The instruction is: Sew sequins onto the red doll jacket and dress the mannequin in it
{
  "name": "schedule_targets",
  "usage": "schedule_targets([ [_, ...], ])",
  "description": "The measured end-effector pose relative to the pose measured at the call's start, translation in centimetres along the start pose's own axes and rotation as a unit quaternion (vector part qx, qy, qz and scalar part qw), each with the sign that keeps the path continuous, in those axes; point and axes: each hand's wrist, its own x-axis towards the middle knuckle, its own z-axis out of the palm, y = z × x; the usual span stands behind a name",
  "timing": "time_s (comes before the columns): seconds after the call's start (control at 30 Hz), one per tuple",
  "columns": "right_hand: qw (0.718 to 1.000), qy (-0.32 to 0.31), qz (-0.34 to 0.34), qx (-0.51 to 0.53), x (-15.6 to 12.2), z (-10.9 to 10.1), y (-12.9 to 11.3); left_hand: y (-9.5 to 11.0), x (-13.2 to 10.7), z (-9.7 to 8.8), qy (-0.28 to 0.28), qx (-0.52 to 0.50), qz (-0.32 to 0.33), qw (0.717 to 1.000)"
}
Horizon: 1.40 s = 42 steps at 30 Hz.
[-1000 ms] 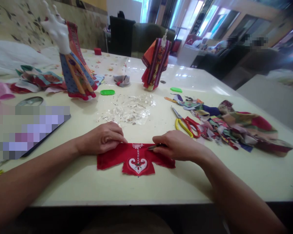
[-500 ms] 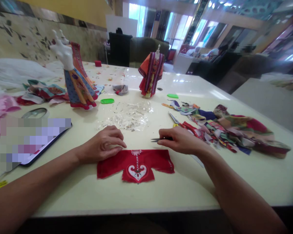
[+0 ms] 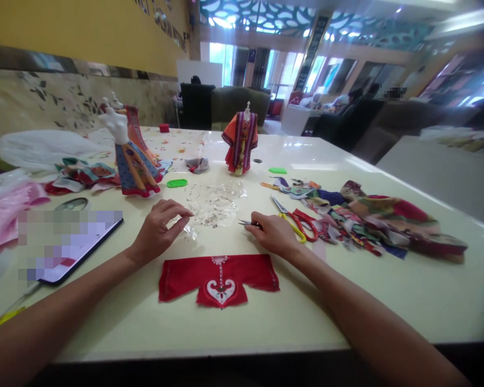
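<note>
A small red doll garment (image 3: 219, 277) with a white heart motif lies flat on the pale table (image 3: 266, 317) in front of me. My left hand (image 3: 158, 227) hovers beyond its upper left corner, fingers curled loosely toward a clear plastic sheet (image 3: 215, 203) strewn with tiny beads, holding nothing I can see. My right hand (image 3: 271, 235) is closed on a small pair of snips (image 3: 248, 222), whose tips point left, above the garment's right sleeve.
Red and yellow scissors (image 3: 296, 219) lie beside a heap of fabric scraps (image 3: 371, 217) on the right. Two dressed mannequins stand further back, one at the left (image 3: 129, 156) and one at the centre (image 3: 240, 141). A tablet (image 3: 70, 244) and pink cloth (image 3: 6, 207) sit at the left.
Both hands have lifted off the red garment and moved away from me toward the beaded plastic sheet. The camera has tilted up; the garment stays in place.
</note>
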Motion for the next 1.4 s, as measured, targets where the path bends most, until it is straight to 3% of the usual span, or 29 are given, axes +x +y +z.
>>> schedule_targets([
  [0.27, 1.000, 0.009, -0.009, 0.012, -0.2, 0.2, 0.2, 0.7, 2.6, 0.2, -0.088, -0.004, -0.035, 0.996],
  [0.47, 0.999, 0.026, -0.006, 0.030, -0.1, 0.5, 0.3, -0.8, 4.5, 2.9, -0.109, -0.051, -0.088, 0.989],
  [0.7, 0.999, 0.027, 0.000, 0.037, 0.0, 0.7, 0.2, -2.6, 5.1, 6.3, -0.190, -0.032, -0.113, 0.975],
  [0.97, 0.999, 0.004, -0.003, 0.041, 0.2, 1.0, -0.1, -2.4, 4.6, 6.7, -0.223, -0.080, -0.069, 0.969],
  [1.4, 0.998, 0.014, -0.056, 0.025, 0.3, 1.2, -0.7, -3.1, 4.2, 6.9, -0.201, -0.098, -0.004, 0.975],
])
